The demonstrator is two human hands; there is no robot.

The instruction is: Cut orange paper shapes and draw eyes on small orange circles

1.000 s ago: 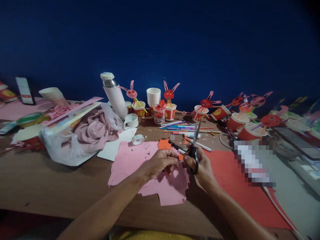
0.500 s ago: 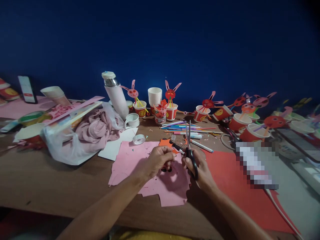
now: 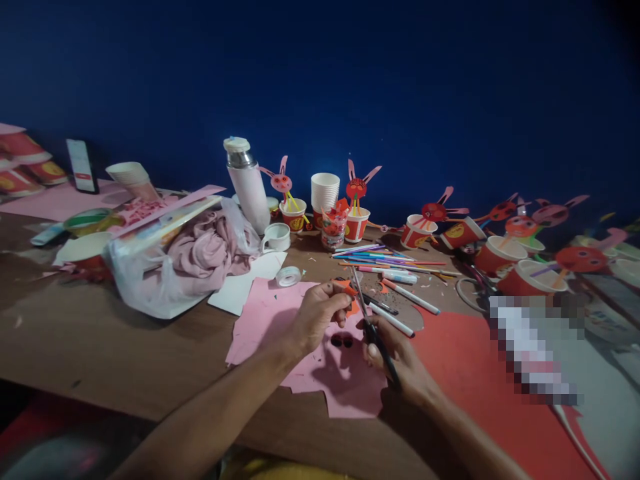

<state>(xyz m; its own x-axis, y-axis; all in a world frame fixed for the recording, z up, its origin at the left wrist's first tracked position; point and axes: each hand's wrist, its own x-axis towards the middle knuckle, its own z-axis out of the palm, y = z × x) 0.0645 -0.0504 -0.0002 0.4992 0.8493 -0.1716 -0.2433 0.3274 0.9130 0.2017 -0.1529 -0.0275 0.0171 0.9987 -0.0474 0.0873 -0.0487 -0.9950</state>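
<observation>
My left hand (image 3: 320, 313) pinches a small orange paper piece (image 3: 349, 291) above a ragged pink paper sheet (image 3: 280, 327). My right hand (image 3: 395, 350) grips black-handled scissors (image 3: 367, 320), whose blades point up and left into the orange piece. Two small dark cut-outs (image 3: 343, 341) lie on the pink sheet just below my left hand. Both hands hover over the wooden table (image 3: 100, 340) near its front edge.
A red paper sheet (image 3: 465, 360) lies to the right. Felt pens (image 3: 385, 260), a tape roll (image 3: 289, 276), a white flask (image 3: 249, 183), stacked white cups (image 3: 324, 191) and several red cup rabbits (image 3: 356, 213) stand behind. A plastic bag with pink cloth (image 3: 190, 257) sits at left.
The scissors have tilted from upright toward the left, their blades now at the orange piece. My left hand lifted, uncovering the dark cut-outs. The view has shifted left.
</observation>
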